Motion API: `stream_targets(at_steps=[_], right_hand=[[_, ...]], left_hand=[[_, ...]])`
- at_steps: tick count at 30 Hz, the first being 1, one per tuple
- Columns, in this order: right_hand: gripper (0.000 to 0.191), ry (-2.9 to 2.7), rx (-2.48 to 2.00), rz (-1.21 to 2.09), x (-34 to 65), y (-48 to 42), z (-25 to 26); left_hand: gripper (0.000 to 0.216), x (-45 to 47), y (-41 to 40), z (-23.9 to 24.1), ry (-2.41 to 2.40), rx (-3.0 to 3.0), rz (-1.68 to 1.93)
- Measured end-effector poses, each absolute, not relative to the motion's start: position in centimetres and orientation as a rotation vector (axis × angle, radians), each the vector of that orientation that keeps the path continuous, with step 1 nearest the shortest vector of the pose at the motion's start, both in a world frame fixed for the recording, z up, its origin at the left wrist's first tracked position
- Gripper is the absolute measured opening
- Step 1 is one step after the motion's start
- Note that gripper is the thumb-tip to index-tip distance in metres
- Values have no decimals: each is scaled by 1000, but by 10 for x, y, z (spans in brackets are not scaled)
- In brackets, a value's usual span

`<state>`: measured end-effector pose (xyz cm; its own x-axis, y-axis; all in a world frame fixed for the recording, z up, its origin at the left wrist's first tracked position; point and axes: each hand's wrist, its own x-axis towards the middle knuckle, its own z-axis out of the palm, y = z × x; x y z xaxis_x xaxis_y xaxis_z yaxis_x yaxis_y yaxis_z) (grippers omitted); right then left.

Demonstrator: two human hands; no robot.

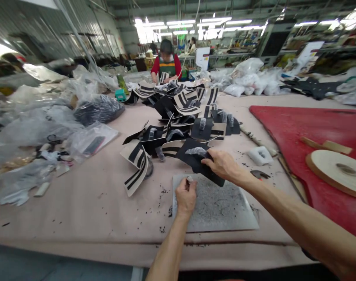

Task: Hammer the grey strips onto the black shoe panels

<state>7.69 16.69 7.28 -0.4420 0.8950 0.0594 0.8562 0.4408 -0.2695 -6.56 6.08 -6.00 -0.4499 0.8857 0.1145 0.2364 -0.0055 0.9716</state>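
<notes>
My right hand (223,164) pinches the right edge of a black panel (192,159) that carries a plastic-wrapped handle (196,151). This panel is tilted over the far edge of a grey board (215,212). My left hand (186,197) is closed above the board's left part, with a small pale tip showing between thumb and fingers; what it is I cannot make out. Beyond my hands lies a heap of similar panels (203,128), black on one face and pale with black stripes on the other. One striped panel (138,175) curls up left of the board.
Pliers (260,174) and a white block (260,155) lie right of the board. Farther right, a tape roll (337,171) rests on a red sheet (295,125). Plastic bags (43,132) crowd the left side. A person (166,64) works at the table's far end.
</notes>
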Motion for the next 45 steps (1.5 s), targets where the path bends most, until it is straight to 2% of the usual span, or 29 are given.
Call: stream_targets(at_steps=[3,6,10,16,20,23,25,28,32,37,40,45], right_hand=[[49,-2269,-1608,399,110,117,60],[63,-2113,-1638,712,128,67,27],[63,-1986,-1661,873,129,24,-11],[62,-1742,-1542,1118,131,21,-27],[48,-1755,-1478,1096,137,28,-35],[34,-1825,-1388,993,140,29,-37],[31,-1857,-1388,908,140,29,-36],[32,-1918,-1339,852,141,34,-33],[49,-1977,-1299,933,140,43,-32],[39,-1875,-1189,982,140,30,-41],[43,-1833,-969,908,143,12,-47],[35,-1918,-780,786,149,-6,-56]], left_hand=[[21,-66,60,-62,1781,1075,1575],[23,-67,58,-65,1817,1029,1625],[25,-66,57,-67,1807,1074,1610],[28,-50,75,-53,1500,1042,1582],[30,-29,95,-53,1334,1018,1524],[28,-19,103,-60,1279,1080,1462],[26,-16,104,-64,1282,1095,1445],[25,-16,102,-65,1310,1097,1431],[22,-16,100,-65,1363,1170,1402],[19,-15,102,-70,1402,1224,1375],[16,-14,102,-70,1448,1285,1356],[15,-13,102,-67,1469,1309,1349]])
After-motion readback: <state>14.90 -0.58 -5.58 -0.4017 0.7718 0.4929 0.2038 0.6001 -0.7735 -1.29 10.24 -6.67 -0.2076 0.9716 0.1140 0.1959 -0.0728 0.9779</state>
